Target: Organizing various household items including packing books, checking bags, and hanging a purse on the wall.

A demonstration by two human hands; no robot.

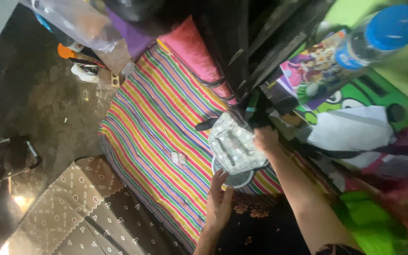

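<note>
My right hand (266, 140) grips the upper edge of a small grey-white patterned pouch (234, 145) and holds it over the striped mat (161, 123). My left hand (219, 200) reaches up from below with fingers apart, its fingertips at the rim of a round white fan-like object (237, 178) lying under the pouch. A small pale wrapper (178, 158) lies on the mat to the left of the pouch.
A pink cushion (194, 52) and dark wooden furniture (246, 42) stand behind the mat. To the right are a blue-capped bottle (378, 35), a colourful cartoon book (315, 63), a green bag (369, 92) and white paper (350, 130). A brown patterned rug (81, 208) covers the dark floor at left.
</note>
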